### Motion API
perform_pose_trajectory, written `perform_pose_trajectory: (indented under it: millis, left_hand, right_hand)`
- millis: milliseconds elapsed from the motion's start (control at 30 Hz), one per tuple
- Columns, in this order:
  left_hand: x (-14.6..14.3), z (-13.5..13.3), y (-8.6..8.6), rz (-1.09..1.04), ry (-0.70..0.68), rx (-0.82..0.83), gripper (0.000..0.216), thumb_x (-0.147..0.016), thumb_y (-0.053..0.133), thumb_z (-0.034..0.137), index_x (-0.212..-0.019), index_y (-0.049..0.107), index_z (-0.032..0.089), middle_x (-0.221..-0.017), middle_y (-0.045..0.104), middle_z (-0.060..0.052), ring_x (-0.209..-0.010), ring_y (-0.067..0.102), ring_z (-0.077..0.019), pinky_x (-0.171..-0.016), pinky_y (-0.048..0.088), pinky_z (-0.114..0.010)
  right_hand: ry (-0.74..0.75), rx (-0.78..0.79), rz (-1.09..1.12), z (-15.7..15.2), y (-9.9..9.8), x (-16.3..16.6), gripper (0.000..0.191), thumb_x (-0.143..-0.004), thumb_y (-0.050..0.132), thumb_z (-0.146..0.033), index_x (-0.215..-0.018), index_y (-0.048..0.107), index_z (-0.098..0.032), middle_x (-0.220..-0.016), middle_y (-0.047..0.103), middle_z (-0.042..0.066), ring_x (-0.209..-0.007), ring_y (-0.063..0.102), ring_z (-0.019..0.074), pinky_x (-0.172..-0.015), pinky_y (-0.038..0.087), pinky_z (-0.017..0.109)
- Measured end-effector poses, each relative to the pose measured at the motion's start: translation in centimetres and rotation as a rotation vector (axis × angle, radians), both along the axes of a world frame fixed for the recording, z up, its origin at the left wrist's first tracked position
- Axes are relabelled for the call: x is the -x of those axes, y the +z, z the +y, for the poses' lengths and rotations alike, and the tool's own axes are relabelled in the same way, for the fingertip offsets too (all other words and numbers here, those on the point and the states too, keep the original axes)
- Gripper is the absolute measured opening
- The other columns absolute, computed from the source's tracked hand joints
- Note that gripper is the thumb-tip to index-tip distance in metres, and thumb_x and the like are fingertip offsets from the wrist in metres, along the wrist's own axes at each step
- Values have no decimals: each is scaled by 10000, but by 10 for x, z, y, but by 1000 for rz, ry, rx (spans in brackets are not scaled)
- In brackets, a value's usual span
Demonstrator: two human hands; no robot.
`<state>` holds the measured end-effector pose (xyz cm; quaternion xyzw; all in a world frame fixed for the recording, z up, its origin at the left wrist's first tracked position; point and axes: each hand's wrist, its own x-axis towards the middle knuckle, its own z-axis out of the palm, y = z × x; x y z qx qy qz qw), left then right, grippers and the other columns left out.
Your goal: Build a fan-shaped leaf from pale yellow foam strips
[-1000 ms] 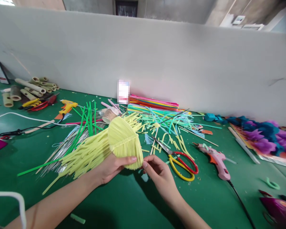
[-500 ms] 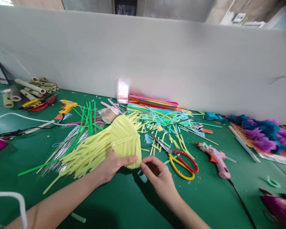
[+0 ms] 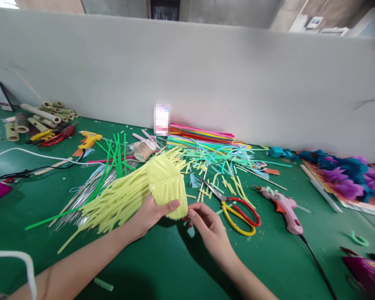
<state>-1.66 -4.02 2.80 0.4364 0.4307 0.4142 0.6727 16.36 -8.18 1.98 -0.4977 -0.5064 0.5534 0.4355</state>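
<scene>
A pale yellow panel of pipe cleaners (image 3: 168,183), laid side by side with a raised band across it, is in my left hand (image 3: 153,214). The left thumb presses on its front and the fingers are hidden behind. My right hand (image 3: 208,225) is closed in a pinch of thumb and forefinger at the panel's lower right edge. What lies between those fingertips is too small to make out. Behind the panel, a bundle of loose yellow pipe cleaners (image 3: 118,200) spreads to the left. Red-and-yellow-handled scissors (image 3: 237,210) lie half open to the right of my right hand.
A pink glue gun (image 3: 283,208) with a black cord lies at right, a yellow glue gun (image 3: 89,141) at back left. Bamboo tubes (image 3: 46,116), a paper roll (image 3: 143,150), green pipe cleaners (image 3: 117,156) and purple-blue petals (image 3: 343,179) surround the work. A white partition (image 3: 187,75) stands behind.
The yellow panel and my left hand have shifted slightly right and down. My right hand has moved a little right, its fingertips still at the panel's edge.
</scene>
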Motion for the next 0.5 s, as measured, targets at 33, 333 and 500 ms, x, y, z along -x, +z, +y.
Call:
perform_pose_trajectory:
  millis: [33, 333, 500]
  left_hand:
    - [0, 0, 0, 5, 8, -10, 535, -767, 752, 398, -1214, 570, 168, -1162, 677, -115, -1059, 624, -293, -888, 508, -392]
    - [4, 6, -3, -187, -62, 73, 525, -743, 787, 301, -1229, 612, 204, -1252, 649, -109, -1131, 598, -299, -940, 484, -409]
    - [18, 17, 1, -150, -164, -66, 259, -646, 834, 275, -883, 758, 202, -1249, 636, -77, -1245, 498, -317, -971, 435, -374]
  right_hand:
    - [-4, 1, 10, 1, -1, 1, 292, -896, 575, -468, -925, 603, -179, -780, 611, 19, -712, 553, 140, -666, 436, 265]
    - [-154, -81, 95, 3, 3, -7, 255, -891, 606, -431, -1039, 637, -225, -918, 648, 38, -757, 615, 147, -664, 487, 266]
    - [-130, -24, 173, 7, 6, -12, 260, -868, 645, -427, -1013, 670, -213, -954, 669, 50, -781, 638, 153, -675, 510, 263]
